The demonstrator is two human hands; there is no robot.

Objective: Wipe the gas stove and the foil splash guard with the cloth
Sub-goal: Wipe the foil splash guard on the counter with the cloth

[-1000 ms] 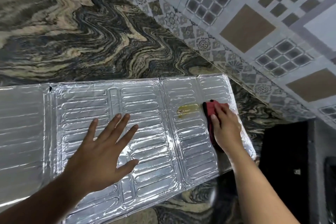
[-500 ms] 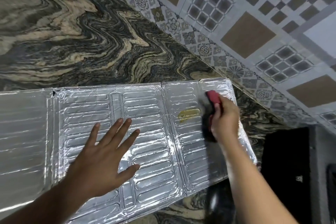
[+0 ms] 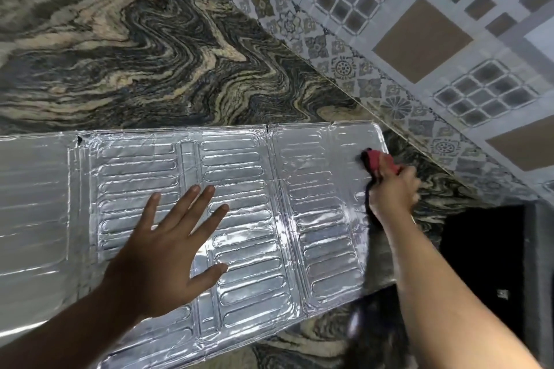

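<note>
The foil splash guard [image 3: 248,177] lies flat on the marbled counter, its ribbed panels unfolded from left to right. My left hand [image 3: 168,252] presses on its middle panel with fingers spread and straight. My right hand [image 3: 392,192] grips a red and black cloth [image 3: 376,160] at the guard's upper right corner, blurred by motion. A dark strip of the cloth hangs down beside my right wrist. No yellow stain shows on the right panel now. The black gas stove [image 3: 482,272] sits at the right edge, mostly out of view.
The swirled dark granite counter [image 3: 150,54] stretches behind and below the guard. A patterned tile wall [image 3: 419,39] rises along the upper right. The guard's lower edge overhangs toward me near the bottom.
My right hand slid the cloth up and to the right, toward the guard's upper right corner. The yellow stain seen earlier on the right panel is gone. My left hand stayed pressed in place.
</note>
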